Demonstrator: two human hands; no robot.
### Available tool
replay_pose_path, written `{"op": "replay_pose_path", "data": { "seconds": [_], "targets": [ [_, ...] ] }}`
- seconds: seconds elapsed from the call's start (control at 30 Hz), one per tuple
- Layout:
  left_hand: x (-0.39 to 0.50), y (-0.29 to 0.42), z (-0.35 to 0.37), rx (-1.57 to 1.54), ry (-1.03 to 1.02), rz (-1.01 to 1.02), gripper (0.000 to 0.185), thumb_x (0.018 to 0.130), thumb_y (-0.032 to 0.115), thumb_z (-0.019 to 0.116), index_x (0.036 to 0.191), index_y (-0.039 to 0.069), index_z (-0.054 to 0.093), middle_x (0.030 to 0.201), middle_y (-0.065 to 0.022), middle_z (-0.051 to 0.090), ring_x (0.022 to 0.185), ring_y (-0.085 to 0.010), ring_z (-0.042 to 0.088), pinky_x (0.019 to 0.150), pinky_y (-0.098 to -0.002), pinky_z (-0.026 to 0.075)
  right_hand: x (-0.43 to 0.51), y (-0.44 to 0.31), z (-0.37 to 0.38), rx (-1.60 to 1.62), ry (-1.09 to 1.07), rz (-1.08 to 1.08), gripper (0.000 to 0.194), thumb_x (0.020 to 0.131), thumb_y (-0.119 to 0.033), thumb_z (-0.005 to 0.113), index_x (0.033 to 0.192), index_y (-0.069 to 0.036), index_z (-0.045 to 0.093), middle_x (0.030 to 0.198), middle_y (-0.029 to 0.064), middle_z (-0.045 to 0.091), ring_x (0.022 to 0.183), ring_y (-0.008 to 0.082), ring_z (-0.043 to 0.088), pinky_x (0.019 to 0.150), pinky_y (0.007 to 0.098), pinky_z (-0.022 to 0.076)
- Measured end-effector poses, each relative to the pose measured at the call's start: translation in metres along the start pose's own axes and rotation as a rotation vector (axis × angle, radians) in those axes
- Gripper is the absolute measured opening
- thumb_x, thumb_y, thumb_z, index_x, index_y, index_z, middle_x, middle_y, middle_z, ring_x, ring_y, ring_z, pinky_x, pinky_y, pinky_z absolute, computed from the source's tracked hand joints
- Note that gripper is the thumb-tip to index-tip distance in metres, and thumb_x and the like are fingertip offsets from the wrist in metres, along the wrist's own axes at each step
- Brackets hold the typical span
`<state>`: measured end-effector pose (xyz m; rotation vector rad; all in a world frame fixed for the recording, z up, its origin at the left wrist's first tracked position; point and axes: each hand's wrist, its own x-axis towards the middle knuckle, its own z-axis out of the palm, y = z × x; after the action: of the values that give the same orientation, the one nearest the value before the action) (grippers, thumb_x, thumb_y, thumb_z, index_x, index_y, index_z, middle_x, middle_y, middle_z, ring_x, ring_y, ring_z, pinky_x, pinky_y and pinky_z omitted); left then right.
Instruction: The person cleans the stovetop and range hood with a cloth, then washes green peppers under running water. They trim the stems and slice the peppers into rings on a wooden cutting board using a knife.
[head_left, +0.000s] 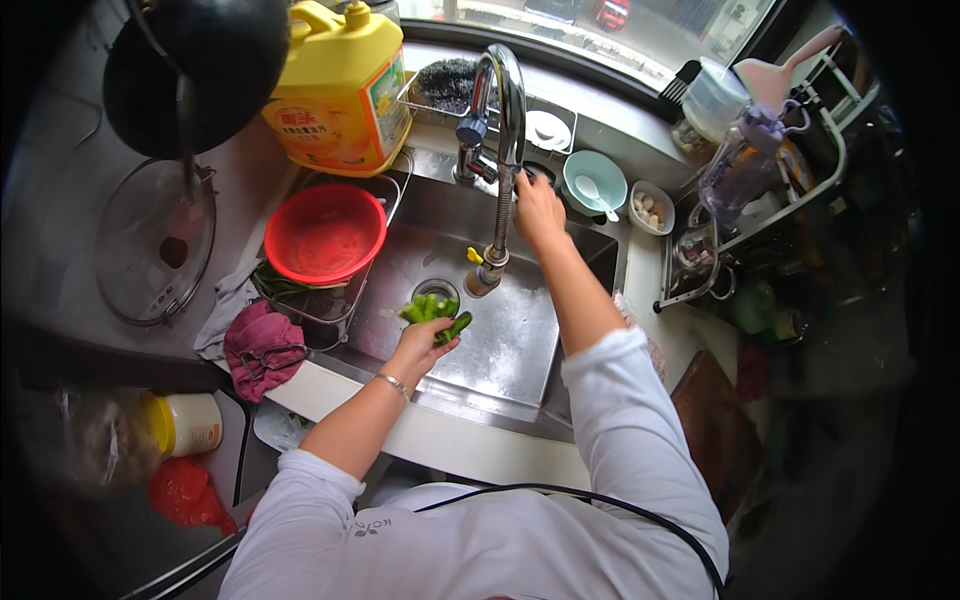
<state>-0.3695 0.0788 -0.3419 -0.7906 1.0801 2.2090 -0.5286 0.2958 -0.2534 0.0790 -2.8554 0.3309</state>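
My left hand (426, 346) is closed around several green peppers (431, 311) above the steel sink (487, 360), close to its drain (435, 289). My right hand (538, 206) reaches behind the chrome faucet (510, 112), at the sink's back edge. Its fingers are partly hidden by the spout, so what they touch there cannot be told; a dark round thing shows just beyond them. The faucet's nozzle (481, 281) points down over the basin, with a small yellow lever on it. No stream of water is plainly seen.
Left of the basin, a red plastic bowl (326, 234) rests on a wire rack over leafy greens. A yellow jug (341, 90), a glass lid (156, 244) and a pink cloth (262, 350) lie around it. Right stand a pale green bowl (595, 180), a white bowl (651, 208) and a dish rack (780, 210).
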Motion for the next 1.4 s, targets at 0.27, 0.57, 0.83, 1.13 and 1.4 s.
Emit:
{"op": "replay_pose_path", "data": {
  "seconds": [0.27, 0.57, 0.83, 1.13, 1.4],
  "targets": [
    [0.047, -0.005, 0.028, 0.035, -0.016, -0.061, 0.026, 0.082, -0.003, 0.058, 0.108, -0.003, 0.053, 0.104, -0.0127, 0.058, 0.088, -0.0221, 0.06, 0.073, -0.0335, 0.057, 0.017, -0.008, 0.021, -0.05, -0.104, 0.1, 0.05, 0.085, -0.013, 0.048, 0.134, -0.013, 0.036, 0.099, 0.0158, 0.064, 0.086, 0.0307, 0.065, 0.071, 0.0445, 0.0467],
    [0.081, -0.025, 0.029, 0.197, 0.06, 0.143, 0.025, 0.081, 0.005, 0.063, 0.105, 0.007, 0.058, 0.098, -0.0046, 0.062, 0.084, -0.0162, 0.061, 0.066, -0.027, 0.052, -0.155, -0.037, 0.132, 1.727, -0.358, 0.844, 0.06, 0.089, -0.042, 0.053, 0.134, -0.006, 0.034, 0.118, 0.0076, 0.05, 0.098, 0.0158, 0.051, 0.069, 0.0274, 0.0438],
    [0.068, -0.035, -0.001, 0.793, 0.089, 0.79, 0.017, 0.082, 0.012, 0.06, 0.094, -0.001, 0.06, 0.085, -0.0107, 0.067, 0.072, -0.0218, 0.063, 0.063, -0.0337, 0.049, -0.162, -0.083, 0.11, 1.471, -0.171, 0.463, 0.031, 0.085, -0.018, 0.06, 0.109, -0.003, 0.05, 0.102, 0.006, 0.053, 0.095, 0.0157, 0.049, 0.086, 0.0296, 0.0399],
    [0.075, -0.017, -0.002, 1.271, -0.189, 0.681, 0.041, 0.071, -0.002, 0.051, 0.112, 0.001, 0.053, 0.107, -0.0143, 0.061, 0.102, -0.0285, 0.058, 0.081, -0.0373, 0.047, -0.162, -0.066, 0.159, 2.304, -0.208, 1.032, 0.019, 0.083, -0.012, 0.055, 0.1, -0.004, 0.058, 0.095, 0.007, 0.061, 0.087, 0.0204, 0.06, 0.078, 0.0337, 0.05],
    [0.086, 0.019, 0.017, 0.16, -0.193, 0.103, 0.036, 0.091, 0.038, 0.047, 0.106, 0.006, 0.055, 0.103, -0.0028, 0.058, 0.099, -0.0151, 0.053, 0.086, -0.0284, 0.042, -0.146, -0.084, 0.164, 2.207, -0.17, 0.715, 0.018, 0.089, -0.028, 0.057, 0.091, -0.01, 0.058, 0.095, 0.0025, 0.059, 0.087, 0.0169, 0.056, 0.083, 0.029, 0.0458]
  ]
}}
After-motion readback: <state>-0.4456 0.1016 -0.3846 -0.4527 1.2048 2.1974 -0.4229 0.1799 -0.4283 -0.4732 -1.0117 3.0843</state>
